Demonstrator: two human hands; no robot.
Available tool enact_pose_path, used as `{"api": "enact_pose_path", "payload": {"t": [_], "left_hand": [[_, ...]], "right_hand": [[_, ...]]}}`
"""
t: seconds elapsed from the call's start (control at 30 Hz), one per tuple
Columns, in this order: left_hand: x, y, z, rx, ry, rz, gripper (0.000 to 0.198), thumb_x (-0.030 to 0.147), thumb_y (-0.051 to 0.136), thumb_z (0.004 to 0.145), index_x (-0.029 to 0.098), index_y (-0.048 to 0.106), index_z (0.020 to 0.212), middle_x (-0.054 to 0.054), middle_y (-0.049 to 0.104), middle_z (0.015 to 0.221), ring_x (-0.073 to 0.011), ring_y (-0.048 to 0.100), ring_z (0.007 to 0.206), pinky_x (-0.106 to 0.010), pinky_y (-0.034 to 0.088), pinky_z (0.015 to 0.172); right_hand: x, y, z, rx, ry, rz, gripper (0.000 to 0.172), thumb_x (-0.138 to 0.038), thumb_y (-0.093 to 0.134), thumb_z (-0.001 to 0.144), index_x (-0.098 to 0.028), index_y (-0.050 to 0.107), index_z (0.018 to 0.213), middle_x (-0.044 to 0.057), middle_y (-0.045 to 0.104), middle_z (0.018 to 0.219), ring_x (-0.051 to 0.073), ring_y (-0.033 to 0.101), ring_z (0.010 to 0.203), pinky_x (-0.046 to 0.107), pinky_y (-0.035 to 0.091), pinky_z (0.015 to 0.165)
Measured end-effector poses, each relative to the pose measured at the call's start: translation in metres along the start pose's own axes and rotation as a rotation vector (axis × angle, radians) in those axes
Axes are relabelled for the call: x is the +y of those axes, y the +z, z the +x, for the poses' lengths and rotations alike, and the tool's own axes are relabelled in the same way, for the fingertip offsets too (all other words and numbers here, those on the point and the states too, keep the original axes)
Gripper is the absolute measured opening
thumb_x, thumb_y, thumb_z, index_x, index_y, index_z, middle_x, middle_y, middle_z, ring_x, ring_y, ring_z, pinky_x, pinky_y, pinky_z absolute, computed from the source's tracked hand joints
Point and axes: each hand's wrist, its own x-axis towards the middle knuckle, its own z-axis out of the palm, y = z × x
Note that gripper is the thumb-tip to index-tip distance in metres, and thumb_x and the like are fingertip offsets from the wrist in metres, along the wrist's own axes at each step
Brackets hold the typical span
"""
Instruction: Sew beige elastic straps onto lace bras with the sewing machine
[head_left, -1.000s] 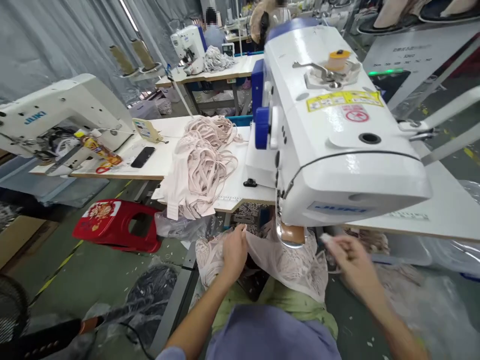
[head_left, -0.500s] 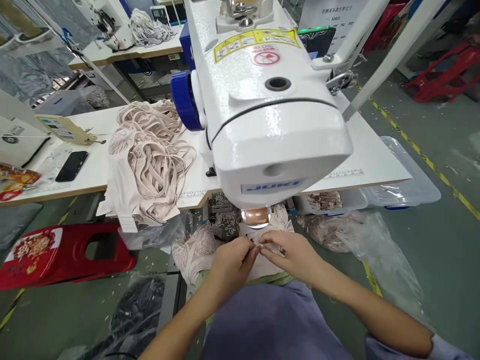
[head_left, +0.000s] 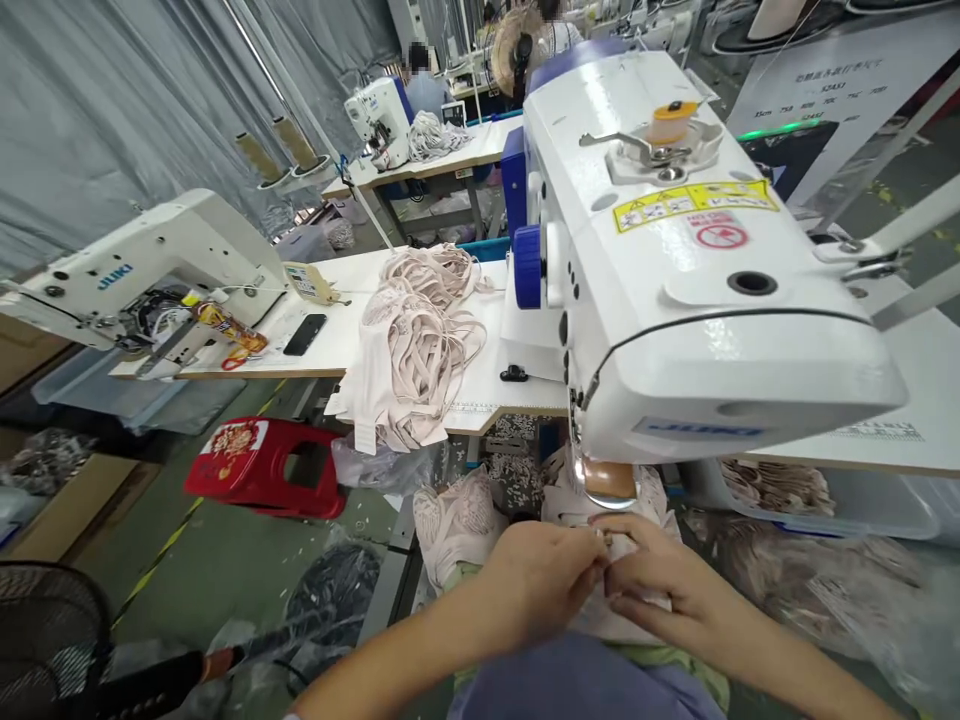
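Note:
Below the head of a white sewing machine (head_left: 720,300), my two hands meet with their fingertips close together. My left hand (head_left: 540,580) is closed, with thumb and forefinger pinching an edge of a beige lace bra (head_left: 652,495). From the other side my right hand (head_left: 667,575) grips the same garment, its fingers bent around the fabric. The exact part being pinched is mostly hidden by the fingers. More of the beige lace fabric, a moulded cup (head_left: 459,515), hangs to the left of my left hand. A shiny rounded machine part (head_left: 609,482) sits just above the fingertips.
A heap of beige bras (head_left: 420,350) lies on the white table left of the machine. Farther left are a phone (head_left: 304,334), a bottle (head_left: 229,322) and another sewing machine (head_left: 157,270). A red stool (head_left: 262,465) stands below; a plastic bin (head_left: 885,505) is at right.
My view has swung left and up, so the machine and hands appear farther right. Both hands keep hold of the bra, and my right hand's fingers are now bent more tightly around it.

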Motion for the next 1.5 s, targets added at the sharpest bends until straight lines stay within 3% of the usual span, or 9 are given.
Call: {"api": "enact_pose_path", "payload": {"t": [0.17, 0.3, 0.47, 0.6, 0.77, 0.9, 1.13, 1.3, 1.5], "left_hand": [[-0.004, 0.007, -0.004, 0.189, 0.053, -0.283, 0.019, 0.018, 0.050, 0.091, 0.017, 0.069, 0.090, -0.008, 0.070, 0.084, -0.0167, 0.066, 0.079, -0.023, 0.049, 0.070], [-0.007, 0.013, -0.007, 0.240, 0.056, -0.442, 0.013, 0.014, 0.059, 0.087, 0.017, 0.071, 0.090, -0.007, 0.072, 0.085, -0.0159, 0.067, 0.081, -0.021, 0.050, 0.073], [-0.003, 0.005, -0.001, 0.022, -0.110, -0.198, 0.011, 0.011, 0.059, 0.083, 0.017, 0.066, 0.088, -0.006, 0.070, 0.086, -0.0190, 0.065, 0.083, -0.026, 0.050, 0.078], [-0.006, 0.003, 0.011, -0.139, -0.224, -0.233, 0.005, 0.014, 0.055, 0.082, 0.018, 0.057, 0.081, -0.005, 0.063, 0.084, -0.0201, 0.059, 0.082, -0.032, 0.048, 0.080], [-0.004, 0.026, 0.021, 0.072, -0.325, -0.578, 0.009, 0.009, 0.050, 0.079, 0.018, 0.050, 0.079, -0.004, 0.061, 0.085, -0.0146, 0.057, 0.078, -0.024, 0.047, 0.071], [0.003, 0.038, 0.018, 0.366, -0.303, -0.784, 0.012, 0.022, 0.052, 0.087, 0.016, 0.062, 0.087, -0.006, 0.067, 0.085, -0.0151, 0.062, 0.078, -0.025, 0.049, 0.073], [-0.001, 0.035, 0.014, 0.528, -0.055, -0.337, 0.026, 0.027, 0.051, 0.096, 0.018, 0.066, 0.077, -0.003, 0.066, 0.068, -0.0136, 0.060, 0.063, -0.024, 0.046, 0.060], [-0.002, 0.038, 0.015, 0.542, 0.028, -0.287, 0.021, 0.025, 0.049, 0.099, 0.019, 0.069, 0.097, -0.006, 0.075, 0.088, -0.0151, 0.070, 0.080, -0.025, 0.056, 0.073], [0.004, 0.031, 0.014, 0.595, 0.117, -0.163, 0.013, 0.016, 0.053, 0.097, 0.016, 0.067, 0.095, -0.003, 0.073, 0.075, -0.0116, 0.068, 0.065, -0.019, 0.052, 0.059]], "right_hand": [[-0.013, 0.006, 0.000, -0.027, -0.163, -0.162, 0.023, -0.025, 0.047, 0.097, -0.023, 0.059, 0.078, 0.002, 0.062, 0.074, 0.015, 0.061, 0.068, 0.023, 0.046, 0.058], [-0.013, 0.011, -0.004, 0.052, -0.237, -0.224, 0.019, -0.021, 0.046, 0.097, -0.022, 0.056, 0.080, 0.003, 0.064, 0.075, 0.015, 0.061, 0.070, 0.024, 0.048, 0.061], [-0.011, 0.023, -0.004, 0.100, -0.222, -0.259, 0.023, -0.020, 0.042, 0.097, -0.022, 0.056, 0.080, 0.004, 0.065, 0.075, 0.016, 0.062, 0.069, 0.026, 0.048, 0.060], [-0.005, 0.031, -0.001, 0.166, -0.036, -0.114, 0.032, -0.031, 0.042, 0.097, -0.021, 0.059, 0.073, 0.005, 0.064, 0.070, 0.018, 0.063, 0.064, 0.027, 0.049, 0.055], [-0.004, 0.026, 0.001, 0.263, 0.133, 0.094, 0.026, -0.041, 0.055, 0.091, -0.023, 0.071, 0.080, 0.008, 0.073, 0.084, 0.022, 0.071, 0.079, 0.031, 0.058, 0.072], [-0.012, 0.017, -0.002, 0.322, 0.120, 0.085, 0.023, -0.039, 0.058, 0.090, -0.024, 0.072, 0.079, 0.006, 0.075, 0.085, 0.021, 0.072, 0.080, 0.029, 0.058, 0.074], [-0.019, 0.010, -0.004, 0.286, 0.170, 0.117, 0.018, -0.029, 0.058, 0.091, -0.025, 0.075, 0.092, 0.003, 0.076, 0.092, 0.018, 0.071, 0.084, 0.028, 0.055, 0.077], [-0.016, 0.011, -0.004, 0.372, 0.233, 0.125, 0.017, -0.028, 0.059, 0.088, -0.021, 0.074, 0.088, 0.004, 0.076, 0.091, 0.018, 0.070, 0.084, 0.028, 0.052, 0.079], [-0.015, -0.005, -0.002, 0.366, 0.240, -0.053, 0.024, -0.032, 0.050, 0.095, -0.021, 0.069, 0.084, 0.000, 0.070, 0.073, 0.014, 0.063, 0.067, 0.023, 0.043, 0.062]]}}
